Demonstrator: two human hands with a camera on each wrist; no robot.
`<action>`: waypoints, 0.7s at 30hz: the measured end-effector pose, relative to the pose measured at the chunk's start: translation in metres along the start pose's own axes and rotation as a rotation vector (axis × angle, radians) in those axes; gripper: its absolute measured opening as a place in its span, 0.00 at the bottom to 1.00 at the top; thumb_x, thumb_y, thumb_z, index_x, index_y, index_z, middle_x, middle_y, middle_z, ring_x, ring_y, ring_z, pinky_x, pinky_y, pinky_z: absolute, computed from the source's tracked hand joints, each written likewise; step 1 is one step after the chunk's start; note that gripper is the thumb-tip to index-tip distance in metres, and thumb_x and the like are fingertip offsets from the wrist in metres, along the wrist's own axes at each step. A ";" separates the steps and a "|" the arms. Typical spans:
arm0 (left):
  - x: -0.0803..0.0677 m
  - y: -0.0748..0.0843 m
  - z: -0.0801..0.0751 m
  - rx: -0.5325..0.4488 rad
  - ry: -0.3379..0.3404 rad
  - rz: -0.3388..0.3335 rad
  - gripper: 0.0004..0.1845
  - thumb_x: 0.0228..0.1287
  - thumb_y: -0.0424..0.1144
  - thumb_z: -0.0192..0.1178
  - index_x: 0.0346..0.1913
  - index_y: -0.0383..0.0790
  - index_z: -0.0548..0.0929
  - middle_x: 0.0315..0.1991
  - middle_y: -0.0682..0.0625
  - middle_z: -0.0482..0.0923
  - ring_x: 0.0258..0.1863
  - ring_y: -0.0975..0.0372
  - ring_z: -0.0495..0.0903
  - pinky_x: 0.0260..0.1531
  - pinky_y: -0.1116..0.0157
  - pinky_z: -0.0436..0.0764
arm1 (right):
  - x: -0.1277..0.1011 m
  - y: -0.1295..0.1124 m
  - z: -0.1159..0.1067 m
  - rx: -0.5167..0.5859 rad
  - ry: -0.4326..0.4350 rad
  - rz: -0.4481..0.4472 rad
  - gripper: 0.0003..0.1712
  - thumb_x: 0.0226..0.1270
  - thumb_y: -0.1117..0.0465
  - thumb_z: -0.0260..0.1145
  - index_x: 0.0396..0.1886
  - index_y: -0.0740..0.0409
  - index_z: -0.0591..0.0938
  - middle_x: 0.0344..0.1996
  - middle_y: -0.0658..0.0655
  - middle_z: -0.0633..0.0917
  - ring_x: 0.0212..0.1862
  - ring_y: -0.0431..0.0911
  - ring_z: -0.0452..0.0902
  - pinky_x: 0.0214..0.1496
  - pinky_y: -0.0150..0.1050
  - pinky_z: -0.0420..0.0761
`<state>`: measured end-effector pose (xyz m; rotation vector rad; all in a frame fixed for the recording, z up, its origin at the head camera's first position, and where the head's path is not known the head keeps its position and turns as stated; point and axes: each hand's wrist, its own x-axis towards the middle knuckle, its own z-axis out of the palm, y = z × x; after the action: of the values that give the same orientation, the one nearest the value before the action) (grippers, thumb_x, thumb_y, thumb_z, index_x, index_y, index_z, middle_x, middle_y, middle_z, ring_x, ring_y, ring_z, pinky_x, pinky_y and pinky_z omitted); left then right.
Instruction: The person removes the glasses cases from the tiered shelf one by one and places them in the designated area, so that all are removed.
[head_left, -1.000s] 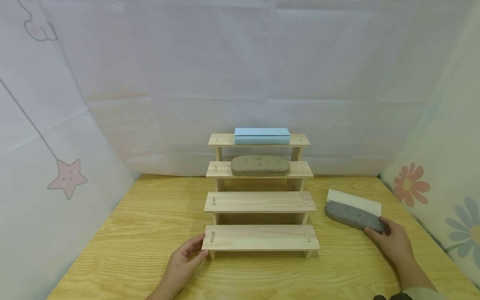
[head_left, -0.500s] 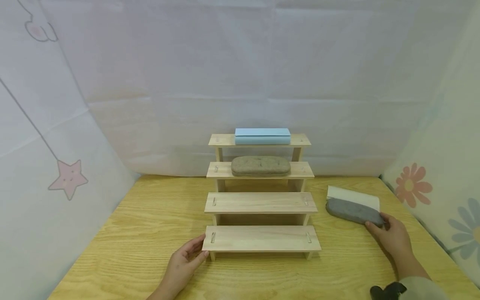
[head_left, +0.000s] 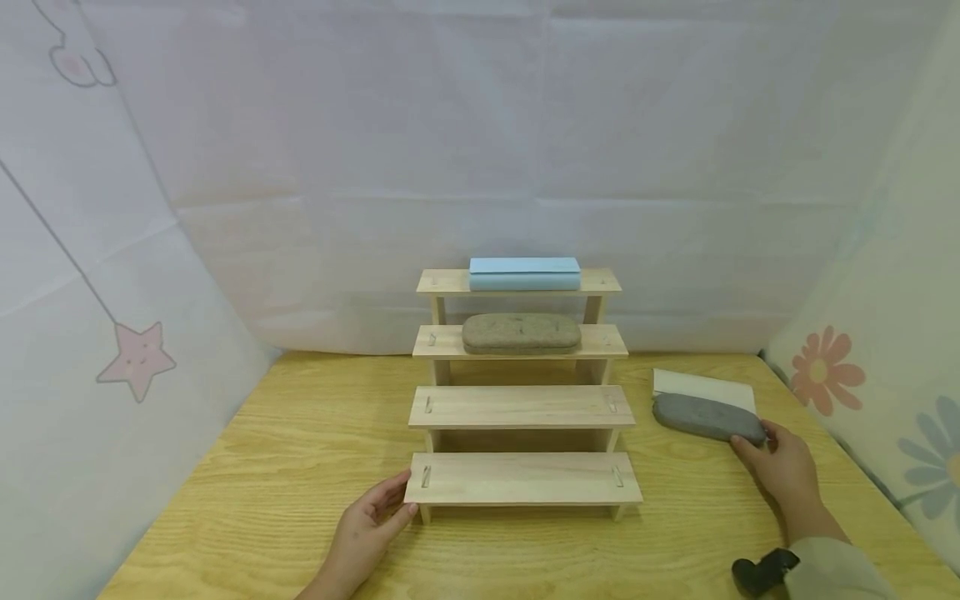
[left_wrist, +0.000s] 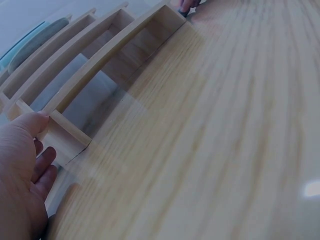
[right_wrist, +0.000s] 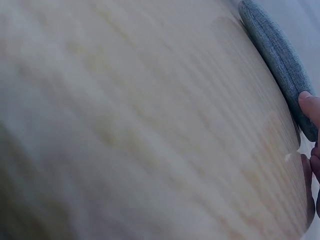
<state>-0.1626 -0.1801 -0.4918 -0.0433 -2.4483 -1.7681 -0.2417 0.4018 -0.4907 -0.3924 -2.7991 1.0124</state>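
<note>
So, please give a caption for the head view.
Left hand steadies a wooden step shelf; right hand grips a grey case.

Right hand [head_left: 783, 467] at grey case [head_left: 707, 417]

A wooden table [head_left: 247, 467] with pale yellow grain fills the lower part of the head view. White sheeting [head_left: 480, 167] hangs behind it as a back wall, with faint horizontal creases across its middle. On the left, a sheet [head_left: 82, 333] slants down to the table edge; it bears a pink star [head_left: 137, 357] hanging from a thin drawn line, and part of a pink outlined shape [head_left: 75, 62] near the top corner. On the right, a pale greenish sheet [head_left: 892, 275] carries a red flower [head_left: 825, 368] and a blue flower [head_left: 937, 462]. The light is soft and even, with weak shadows on the table.
</note>
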 end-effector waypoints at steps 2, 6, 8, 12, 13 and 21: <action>0.000 0.000 0.000 -0.001 -0.001 0.004 0.25 0.60 0.38 0.69 0.60 0.39 0.79 0.58 0.43 0.81 0.54 0.64 0.80 0.55 0.65 0.81 | 0.000 -0.001 0.000 0.007 0.002 0.008 0.51 0.72 0.39 0.55 0.73 0.76 0.51 0.66 0.84 0.60 0.64 0.76 0.59 0.63 0.68 0.66; 0.000 -0.001 0.000 0.003 -0.003 0.012 0.25 0.60 0.39 0.69 0.60 0.39 0.79 0.58 0.43 0.81 0.54 0.63 0.80 0.55 0.65 0.81 | -0.002 -0.003 0.001 0.029 0.011 0.025 0.53 0.70 0.38 0.57 0.74 0.74 0.50 0.66 0.84 0.60 0.64 0.75 0.59 0.62 0.68 0.66; 0.000 -0.002 0.000 0.006 -0.003 0.016 0.25 0.60 0.39 0.69 0.60 0.39 0.79 0.58 0.43 0.81 0.54 0.63 0.80 0.55 0.65 0.81 | -0.003 -0.004 0.001 0.040 0.014 0.027 0.54 0.70 0.38 0.57 0.75 0.74 0.49 0.66 0.84 0.59 0.64 0.76 0.59 0.61 0.69 0.67; 0.000 -0.001 0.000 0.003 -0.002 0.016 0.24 0.60 0.38 0.69 0.60 0.39 0.80 0.58 0.43 0.81 0.54 0.63 0.80 0.55 0.65 0.81 | -0.006 -0.006 0.000 0.056 0.028 0.030 0.54 0.69 0.37 0.58 0.75 0.72 0.49 0.67 0.84 0.57 0.64 0.77 0.58 0.61 0.70 0.65; 0.000 -0.001 0.000 0.004 -0.001 0.014 0.24 0.60 0.38 0.69 0.60 0.39 0.80 0.58 0.43 0.81 0.54 0.62 0.80 0.55 0.65 0.81 | -0.006 -0.006 0.000 0.054 0.032 0.025 0.54 0.69 0.37 0.58 0.75 0.72 0.49 0.67 0.84 0.57 0.64 0.77 0.58 0.61 0.71 0.65; 0.000 0.000 0.000 -0.010 -0.001 0.001 0.24 0.59 0.36 0.69 0.60 0.38 0.80 0.57 0.43 0.81 0.53 0.65 0.81 0.52 0.73 0.79 | -0.008 -0.022 -0.003 0.082 0.065 -0.078 0.52 0.70 0.38 0.59 0.76 0.70 0.51 0.69 0.81 0.58 0.66 0.76 0.55 0.60 0.72 0.63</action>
<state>-0.1626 -0.1801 -0.4920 -0.0464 -2.4397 -1.7805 -0.2373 0.3844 -0.4744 -0.2981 -2.6832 1.0733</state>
